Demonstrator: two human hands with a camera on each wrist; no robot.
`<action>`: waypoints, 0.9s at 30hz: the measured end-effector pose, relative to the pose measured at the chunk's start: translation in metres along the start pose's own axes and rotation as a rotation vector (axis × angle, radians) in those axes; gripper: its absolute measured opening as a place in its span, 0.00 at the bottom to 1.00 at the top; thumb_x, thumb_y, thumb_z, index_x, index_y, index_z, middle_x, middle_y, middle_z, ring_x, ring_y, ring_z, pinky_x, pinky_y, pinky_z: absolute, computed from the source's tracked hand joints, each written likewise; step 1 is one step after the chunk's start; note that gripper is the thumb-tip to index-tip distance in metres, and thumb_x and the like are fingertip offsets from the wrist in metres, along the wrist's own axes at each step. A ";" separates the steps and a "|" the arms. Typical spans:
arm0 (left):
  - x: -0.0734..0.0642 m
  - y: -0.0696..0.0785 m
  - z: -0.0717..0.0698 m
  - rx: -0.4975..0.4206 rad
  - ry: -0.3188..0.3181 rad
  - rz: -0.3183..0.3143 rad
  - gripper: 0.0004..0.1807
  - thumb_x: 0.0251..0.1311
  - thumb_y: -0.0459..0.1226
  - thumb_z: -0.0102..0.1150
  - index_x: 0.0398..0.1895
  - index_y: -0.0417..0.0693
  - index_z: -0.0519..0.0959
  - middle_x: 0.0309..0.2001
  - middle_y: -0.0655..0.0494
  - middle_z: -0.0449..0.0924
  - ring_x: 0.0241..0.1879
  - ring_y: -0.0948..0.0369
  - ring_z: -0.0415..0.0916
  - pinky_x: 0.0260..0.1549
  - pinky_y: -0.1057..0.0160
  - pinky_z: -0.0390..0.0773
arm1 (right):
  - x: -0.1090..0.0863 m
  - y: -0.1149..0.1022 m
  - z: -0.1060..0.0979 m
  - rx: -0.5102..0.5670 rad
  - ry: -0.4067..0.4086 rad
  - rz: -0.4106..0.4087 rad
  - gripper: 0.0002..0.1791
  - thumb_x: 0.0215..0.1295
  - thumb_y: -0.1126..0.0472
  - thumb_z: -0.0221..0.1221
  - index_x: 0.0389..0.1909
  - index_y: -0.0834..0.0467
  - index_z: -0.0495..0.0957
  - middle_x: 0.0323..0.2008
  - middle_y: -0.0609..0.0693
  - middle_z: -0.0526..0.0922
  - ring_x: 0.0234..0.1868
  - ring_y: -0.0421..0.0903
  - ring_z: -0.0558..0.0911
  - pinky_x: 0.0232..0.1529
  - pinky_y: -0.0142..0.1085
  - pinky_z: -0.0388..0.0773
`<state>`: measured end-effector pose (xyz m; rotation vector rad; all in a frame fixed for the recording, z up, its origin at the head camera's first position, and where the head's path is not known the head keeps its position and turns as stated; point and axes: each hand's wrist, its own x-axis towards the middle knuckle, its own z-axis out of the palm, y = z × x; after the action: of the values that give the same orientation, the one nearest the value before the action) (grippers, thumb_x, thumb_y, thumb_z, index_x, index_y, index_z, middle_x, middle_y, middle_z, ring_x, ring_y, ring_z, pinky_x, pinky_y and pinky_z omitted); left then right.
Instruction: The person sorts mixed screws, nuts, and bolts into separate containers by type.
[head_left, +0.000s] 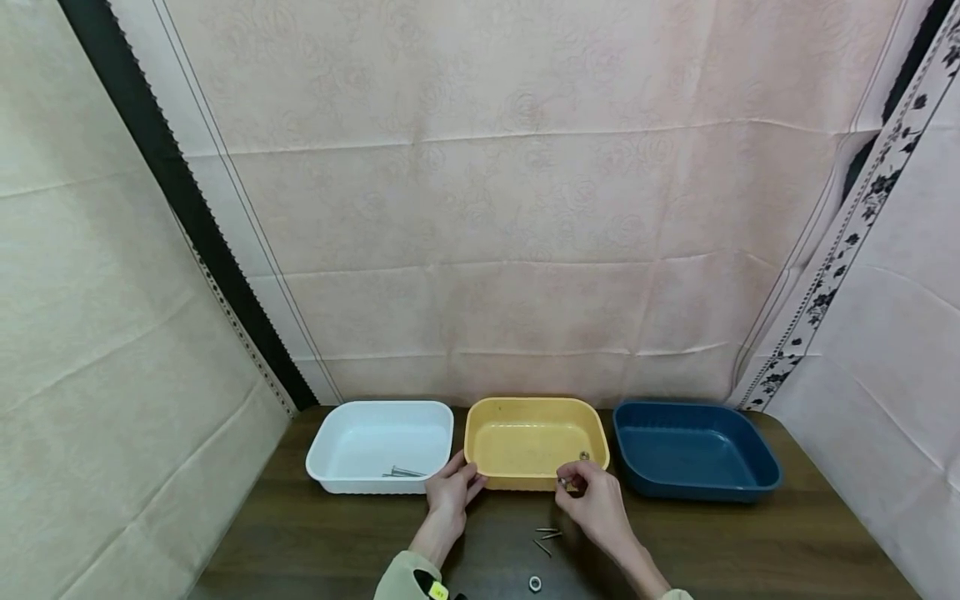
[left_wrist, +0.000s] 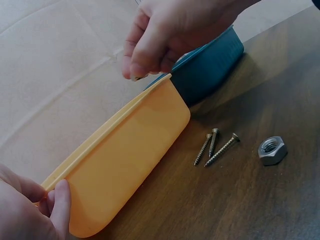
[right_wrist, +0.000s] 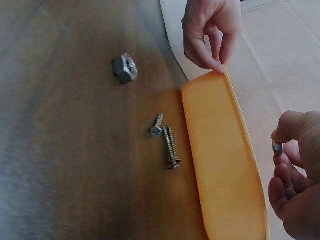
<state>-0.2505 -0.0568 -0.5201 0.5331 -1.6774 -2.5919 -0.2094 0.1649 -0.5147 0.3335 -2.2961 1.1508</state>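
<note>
My left hand (head_left: 450, 493) pinches the near left corner of the yellow tray (left_wrist: 122, 155), thumb and fingers on its rim. Over that tray's near right edge, my right hand (head_left: 595, 502) holds a small metal nut (right_wrist: 277, 149) between thumb and fingertips. Inside the yellow tray, near its right end, lies another nut (head_left: 584, 456). Several screws (left_wrist: 215, 147) lie in a loose group on the table in front of the tray. A larger hex nut (left_wrist: 272, 150) sits closer to the table's front.
To the left stands a white tray (head_left: 315, 467) with several long screws or nails (head_left: 405, 472) in it. A dark blue tray (head_left: 697, 492) is at the right. All three trays stand in a row on the brown wooden table (head_left: 300, 550), against a hanging cloth (head_left: 525, 208).
</note>
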 end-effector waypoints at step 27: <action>-0.002 0.000 0.002 -0.016 0.014 0.022 0.26 0.62 0.21 0.56 0.65 0.27 0.70 0.55 0.30 0.77 0.34 0.56 0.84 0.37 0.60 0.86 | 0.036 0.014 0.019 -0.047 -0.014 -0.002 0.08 0.47 0.73 0.69 0.27 0.60 0.82 0.26 0.47 0.79 0.28 0.44 0.75 0.30 0.35 0.77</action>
<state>-0.2490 -0.0548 -0.5191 0.5283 -1.6469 -2.5783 -0.2522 0.1591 -0.5130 0.3262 -2.3304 1.0948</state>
